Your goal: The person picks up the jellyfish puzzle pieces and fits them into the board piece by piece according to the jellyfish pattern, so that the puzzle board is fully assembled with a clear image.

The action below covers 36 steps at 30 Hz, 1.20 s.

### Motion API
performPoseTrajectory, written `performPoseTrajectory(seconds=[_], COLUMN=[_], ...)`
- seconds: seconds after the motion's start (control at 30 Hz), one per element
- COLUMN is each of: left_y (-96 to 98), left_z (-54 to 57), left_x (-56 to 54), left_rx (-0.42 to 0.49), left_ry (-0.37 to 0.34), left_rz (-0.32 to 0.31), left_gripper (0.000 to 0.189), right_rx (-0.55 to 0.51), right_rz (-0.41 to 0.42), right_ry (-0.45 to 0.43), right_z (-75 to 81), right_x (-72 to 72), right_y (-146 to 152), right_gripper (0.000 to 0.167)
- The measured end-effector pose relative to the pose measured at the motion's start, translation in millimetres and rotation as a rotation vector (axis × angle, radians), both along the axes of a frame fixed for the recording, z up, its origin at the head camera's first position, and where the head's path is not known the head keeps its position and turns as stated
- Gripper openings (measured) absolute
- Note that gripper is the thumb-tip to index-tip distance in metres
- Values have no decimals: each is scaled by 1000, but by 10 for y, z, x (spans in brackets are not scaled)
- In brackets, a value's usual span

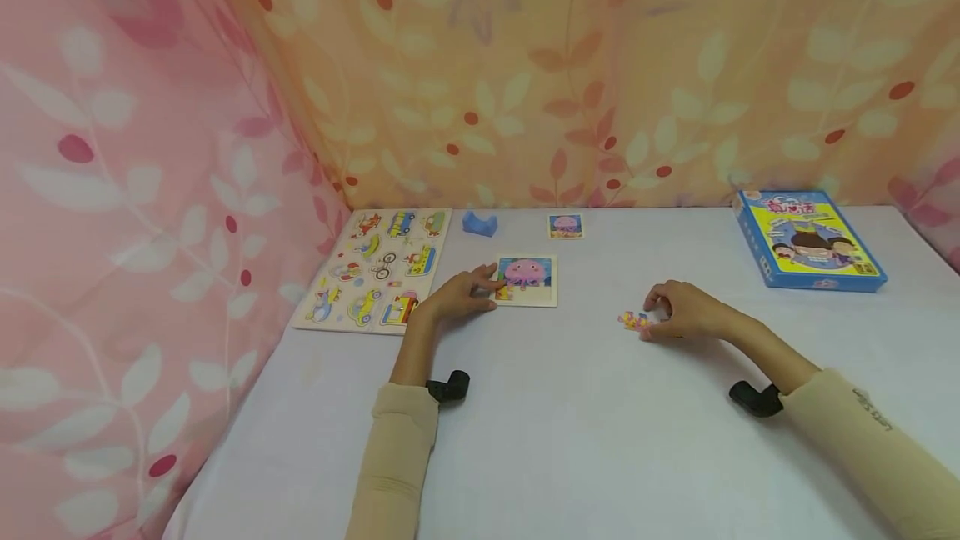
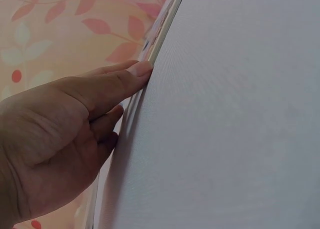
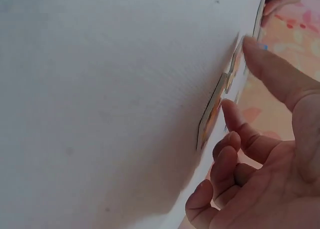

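A small square puzzle board (image 1: 526,300) with a pink sea-creature picture lies on the white tabletop. My left hand (image 1: 456,294) rests at its left side, a finger reaching over the picture and the thumb near the lower corner. In the left wrist view, fingertips (image 2: 145,69) meet the thin edge of a board. To the right, my right hand (image 1: 686,311) pinches colourful puzzle pieces (image 1: 633,321) low at the table between thumb and forefinger. Seen edge-on in the right wrist view, two joined pieces (image 3: 212,111) lie by the thumb and forefinger, other fingers curled in.
Left of the puzzle stands a wooden board (image 1: 360,273) with vehicle pictures, beside the left forearm. Behind are a blue holder (image 1: 480,224) and a small picture card (image 1: 566,227). A blue and yellow box (image 1: 813,244) lies at the back right. Patterned curtains (image 1: 480,107) hang behind and left.
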<state>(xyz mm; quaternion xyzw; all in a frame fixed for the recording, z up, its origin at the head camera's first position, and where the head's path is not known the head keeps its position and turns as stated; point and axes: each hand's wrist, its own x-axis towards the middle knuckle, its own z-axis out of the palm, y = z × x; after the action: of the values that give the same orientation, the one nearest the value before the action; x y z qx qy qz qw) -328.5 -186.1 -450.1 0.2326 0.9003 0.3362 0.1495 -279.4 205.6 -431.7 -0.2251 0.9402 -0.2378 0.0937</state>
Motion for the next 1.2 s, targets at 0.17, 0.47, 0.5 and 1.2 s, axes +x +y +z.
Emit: performPoseTrajectory(seconds=[0.17,0.47,0.5,1.2], left_y=[4,-22,-23,-26], left_z=[-19,-62,-60,-4], left_x=[28,45,44,18], left_rx=[12,23,20,31], left_ry=[16,21,26,54], left_rz=[-5,19,17,32], left_gripper=[47,46,46,44], right_rx=[-42,-31,-25,-2], right_rz=[20,25,20,118], right_ry=[35,54,57,111], right_z=[-31,-60,-62,222], right_x=[52,63,61,-346], right_y=[15,-1,-2,-729], right_gripper=[25,15,14,10])
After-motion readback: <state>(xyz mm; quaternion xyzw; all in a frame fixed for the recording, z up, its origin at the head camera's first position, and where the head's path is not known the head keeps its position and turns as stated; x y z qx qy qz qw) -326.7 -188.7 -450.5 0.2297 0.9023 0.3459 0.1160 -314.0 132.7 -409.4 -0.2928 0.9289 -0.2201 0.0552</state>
